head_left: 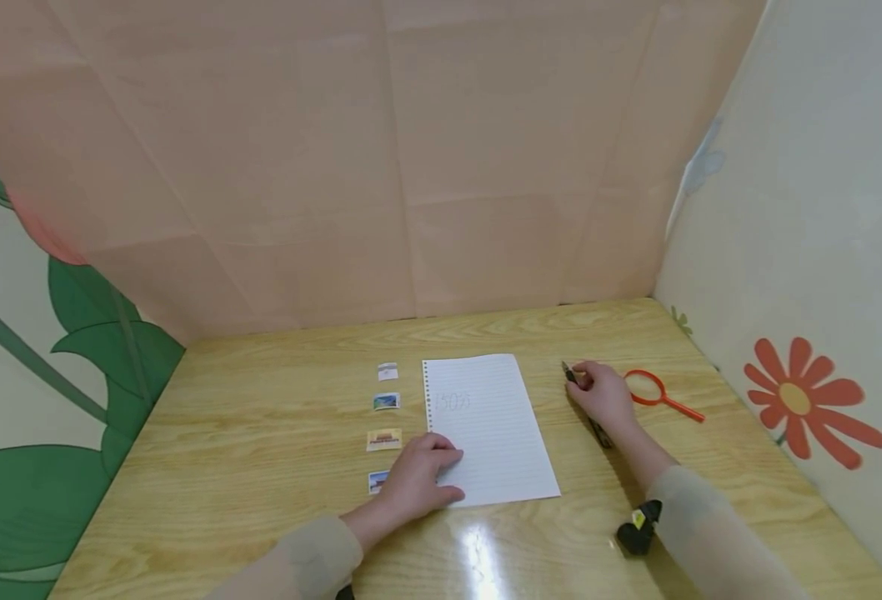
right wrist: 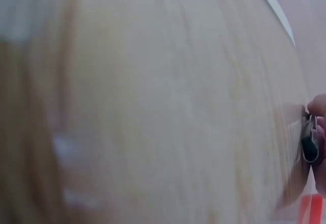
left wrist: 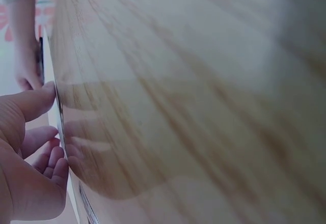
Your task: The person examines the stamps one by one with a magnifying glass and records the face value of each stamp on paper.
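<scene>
A lined sheet of paper (head_left: pixel 489 433) with punched holes down its left side lies on the table, faint handwritten figures near its top left. My left hand (head_left: pixel 418 477) rests over the sheet's lower left edge, fingers and thumb spread apart. It partly covers the lowest of several small stamps (head_left: pixel 384 440) lined up left of the paper. To the right of the sheet, my right hand (head_left: pixel 604 396) pinches a dark pen (head_left: pixel 601 435) from above, close to the tabletop. In the right wrist view the fingertips hold the pen (right wrist: pixel 309 145) by its clip.
A red magnifying glass (head_left: pixel 664 397) lies just right of my right hand. The wooden table (head_left: pixel 261 433) reaches back to a pink cloth wall (head_left: pixel 298 167). Flower-printed panels (head_left: pixel 824 250) stand along both sides.
</scene>
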Demonstrator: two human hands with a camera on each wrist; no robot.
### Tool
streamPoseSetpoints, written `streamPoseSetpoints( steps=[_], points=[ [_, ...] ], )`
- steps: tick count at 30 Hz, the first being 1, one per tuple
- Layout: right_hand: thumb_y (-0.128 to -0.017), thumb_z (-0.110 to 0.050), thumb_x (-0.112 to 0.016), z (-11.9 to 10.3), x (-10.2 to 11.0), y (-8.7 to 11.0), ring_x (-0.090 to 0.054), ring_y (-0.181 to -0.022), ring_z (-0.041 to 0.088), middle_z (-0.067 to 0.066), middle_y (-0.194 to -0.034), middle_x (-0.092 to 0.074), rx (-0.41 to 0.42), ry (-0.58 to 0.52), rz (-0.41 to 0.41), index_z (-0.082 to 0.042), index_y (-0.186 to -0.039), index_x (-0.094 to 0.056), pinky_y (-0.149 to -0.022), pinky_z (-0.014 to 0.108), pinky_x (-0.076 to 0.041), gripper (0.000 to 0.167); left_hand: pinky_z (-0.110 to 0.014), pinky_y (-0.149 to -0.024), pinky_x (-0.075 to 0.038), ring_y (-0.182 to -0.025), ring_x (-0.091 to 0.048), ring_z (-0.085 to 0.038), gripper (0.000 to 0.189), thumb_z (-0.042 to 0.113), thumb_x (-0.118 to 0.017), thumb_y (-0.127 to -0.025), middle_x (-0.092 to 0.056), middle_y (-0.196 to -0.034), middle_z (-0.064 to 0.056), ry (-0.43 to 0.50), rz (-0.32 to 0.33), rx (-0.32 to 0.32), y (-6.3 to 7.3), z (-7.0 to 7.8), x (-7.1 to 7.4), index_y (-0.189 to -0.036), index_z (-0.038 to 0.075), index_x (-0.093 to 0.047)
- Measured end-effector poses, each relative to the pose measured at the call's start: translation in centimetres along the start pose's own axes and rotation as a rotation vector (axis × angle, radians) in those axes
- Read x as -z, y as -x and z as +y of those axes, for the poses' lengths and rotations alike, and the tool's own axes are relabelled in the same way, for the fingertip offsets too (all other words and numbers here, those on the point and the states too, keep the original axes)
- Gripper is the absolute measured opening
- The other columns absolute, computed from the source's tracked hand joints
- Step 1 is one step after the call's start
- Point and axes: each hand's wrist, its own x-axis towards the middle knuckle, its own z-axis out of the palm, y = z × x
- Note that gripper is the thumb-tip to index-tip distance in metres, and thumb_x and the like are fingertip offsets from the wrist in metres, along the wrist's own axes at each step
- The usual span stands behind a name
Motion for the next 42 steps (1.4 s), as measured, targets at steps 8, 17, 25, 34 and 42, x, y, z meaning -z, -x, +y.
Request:
streamPoseSetpoints(
  steps=[8, 17, 25, 34, 42],
  points=[
    [-0.084, -0.012, -0.077, -0.3, 0.7, 0.1, -0.058, -0.074, 0.027, 0.011, -0.079, -0.064, -0.052, -0.079, -0.011, 0.007, -0.109, -0.067, -0.066, 0.039, -0.047, 0.032, -0.035, -0.098, -0.043, -0.109, -0.053, -0.02, 0.053, 0.03, -0.083, -0.081, -0.06, -0.12, -0.003, 0.001, -0.012, -0.003, -0.2, 0.1, 0.2, -0.127, 0.007, -0.068],
    [-0.087, -0.012, -0.075, 0.0, 1.6, 0.8, -0.055, -0.072, 0.015, 0.011, -0.083, -0.063, -0.053, -0.192, -0.024, 0.005, -0.113, -0.067, -0.061, 0.021, -0.046, 0.033, -0.033, -0.09, -0.049, -0.101, -0.059, -0.017, 0.046, 0.026, -0.08, -0.085, -0.065, -0.112, -0.004, 0.138, 0.057, -0.026, -0.4, -0.1, 1.1, -0.125, 0.008, -0.069],
    [-0.088, -0.006, -0.074, 0.6, 3.4, 1.7, -0.054, -0.07, 0.003, 0.011, -0.085, -0.064, 0.019, -0.247, -0.021, 0.007, -0.115, -0.065, -0.061, 0.013, -0.044, 0.031, -0.039, -0.089, -0.052, -0.101, -0.063, -0.022, 0.04, 0.018, -0.079, -0.085, -0.069, -0.113, -0.007, 0.265, 0.191, 0.006, 0.6, -2.1, 2.7, -0.121, 0.004, -0.07],
    [-0.093, -0.015, -0.07, 2.2, 6.8, 2.7, -0.054, -0.076, 0.0, 0.008, -0.09, -0.064, -0.007, -0.204, -0.065, 0.004, -0.125, -0.06, -0.059, 0.017, -0.045, 0.038, -0.042, -0.089, -0.052, -0.102, -0.065, -0.026, 0.038, 0.012, -0.079, -0.084, -0.068, -0.115, -0.011, 0.251, 0.254, 0.053, 1.7, -5.2, 4.0, -0.12, 0.0, -0.07],
    [-0.094, -0.011, -0.068, 4.5, 8.8, 3.2, -0.053, -0.078, -0.004, 0.003, -0.089, -0.065, 0.001, -0.233, -0.018, 0.005, -0.126, -0.058, -0.066, 0.012, -0.042, 0.037, -0.05, -0.102, -0.043, -0.117, -0.057, -0.032, 0.044, 0.018, -0.082, -0.082, -0.065, -0.123, -0.01, 0.214, 0.24, 0.192, 2.1, -7.7, 5.1, -0.123, 0.005, -0.069]
  ],
)
